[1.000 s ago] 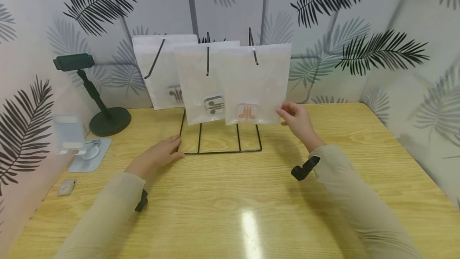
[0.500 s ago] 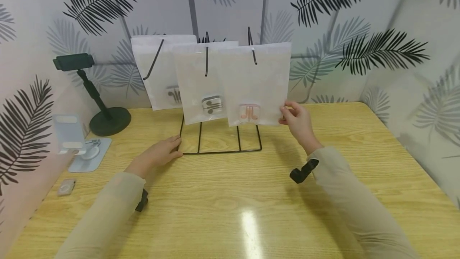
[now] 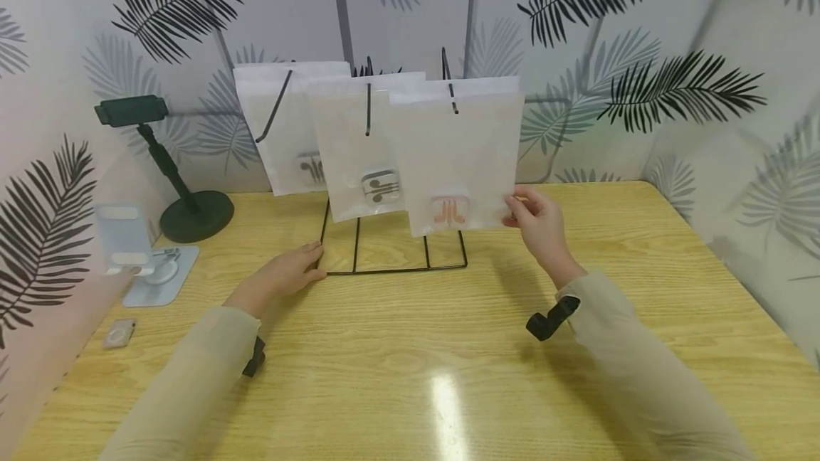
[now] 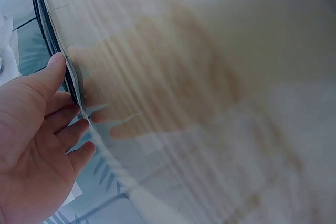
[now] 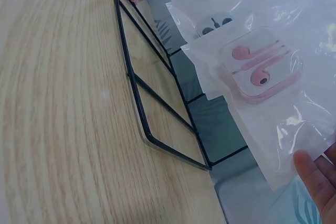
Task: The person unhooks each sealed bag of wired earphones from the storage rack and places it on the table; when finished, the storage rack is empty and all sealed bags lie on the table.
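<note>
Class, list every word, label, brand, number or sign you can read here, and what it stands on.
None: no text can be read.
White pouches: no legible lettering.
Pink earphones inside one: none legible.
Small item at the table's left: too small to tell.

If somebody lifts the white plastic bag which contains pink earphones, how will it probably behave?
The white plastic bag is probably floppy, since it looks thin and creased. Glossy highlights suggest it may be slippery. The pink earphones sit near the bottom, so it may hang bottom-heavy.
</note>
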Tool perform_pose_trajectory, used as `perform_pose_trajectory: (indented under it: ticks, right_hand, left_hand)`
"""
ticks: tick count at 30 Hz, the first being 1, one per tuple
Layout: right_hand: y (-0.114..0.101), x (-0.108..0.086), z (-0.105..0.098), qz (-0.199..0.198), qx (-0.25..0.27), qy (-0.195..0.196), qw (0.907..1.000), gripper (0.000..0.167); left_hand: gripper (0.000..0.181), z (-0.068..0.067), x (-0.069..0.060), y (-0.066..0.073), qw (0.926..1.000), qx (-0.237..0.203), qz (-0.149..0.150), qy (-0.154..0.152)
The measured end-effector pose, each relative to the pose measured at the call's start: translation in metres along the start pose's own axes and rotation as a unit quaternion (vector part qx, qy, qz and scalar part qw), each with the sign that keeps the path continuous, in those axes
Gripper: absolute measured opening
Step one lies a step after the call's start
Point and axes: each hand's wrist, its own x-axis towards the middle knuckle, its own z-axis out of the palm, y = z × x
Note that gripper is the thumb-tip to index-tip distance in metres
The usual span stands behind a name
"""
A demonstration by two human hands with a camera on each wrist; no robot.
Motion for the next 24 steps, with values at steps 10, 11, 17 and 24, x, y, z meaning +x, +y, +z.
perform_pose_trajectory:
  ticks: [10, 11, 17, 24]
  right_hand:
    - [-0.012, -0.015, -0.009, -0.033, 0.012, -0.013, 0.9993, 0.022]
    - [-0.013, -0.016, -0.009, -0.035, 0.016, -0.014, 0.9992, 0.022]
    - [-0.021, -0.025, -0.017, -0.041, 0.039, -0.020, 0.9982, 0.014]
    - [-0.029, -0.037, -0.036, -0.048, 0.050, -0.035, 0.9970, 0.010]
  left_hand:
    - [0.059, -0.002, -0.002, 0.002, 1.0000, -0.006, 0.000, 0.001]
    - [0.059, -0.002, -0.002, 0.002, 1.0000, -0.006, 0.000, 0.001]
    - [0.060, 0.000, 0.000, -0.001, 1.0000, -0.001, 0.004, 0.002]
    - [0.059, -0.001, -0.001, -0.001, 1.0000, -0.003, 0.008, 0.003]
